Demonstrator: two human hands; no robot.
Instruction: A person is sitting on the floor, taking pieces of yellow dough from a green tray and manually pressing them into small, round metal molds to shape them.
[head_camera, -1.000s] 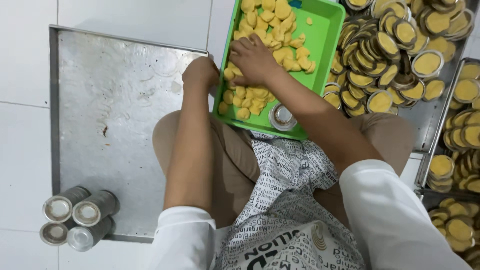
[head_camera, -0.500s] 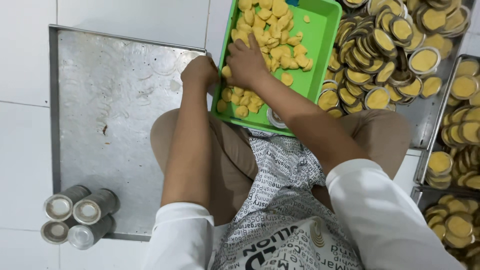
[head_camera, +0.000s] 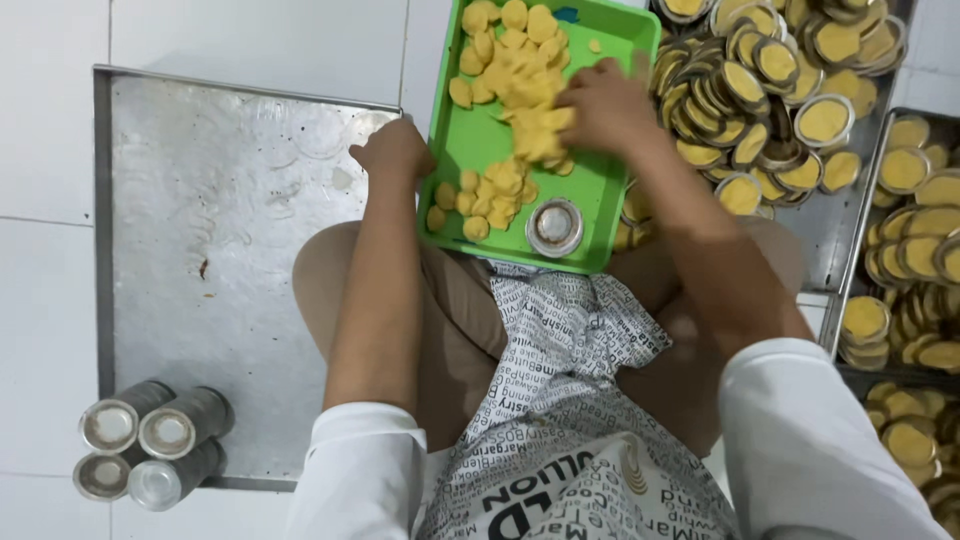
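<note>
Right hand (head_camera: 610, 105): I see it moved right and farther into the yellow dough pieces (head_camera: 510, 90), fingers curled over them.
Left hand (head_camera: 395, 150): still gripping the green tray (head_camera: 600, 215) at its left edge.
Tray: on my lap, unchanged.

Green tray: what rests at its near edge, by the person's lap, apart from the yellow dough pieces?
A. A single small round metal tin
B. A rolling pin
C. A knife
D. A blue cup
A: a small round metal tin sits alone on the green tray near its lower rim, beside the yellow dough pieces; no rolling pin, knife or cup shows there.
</note>
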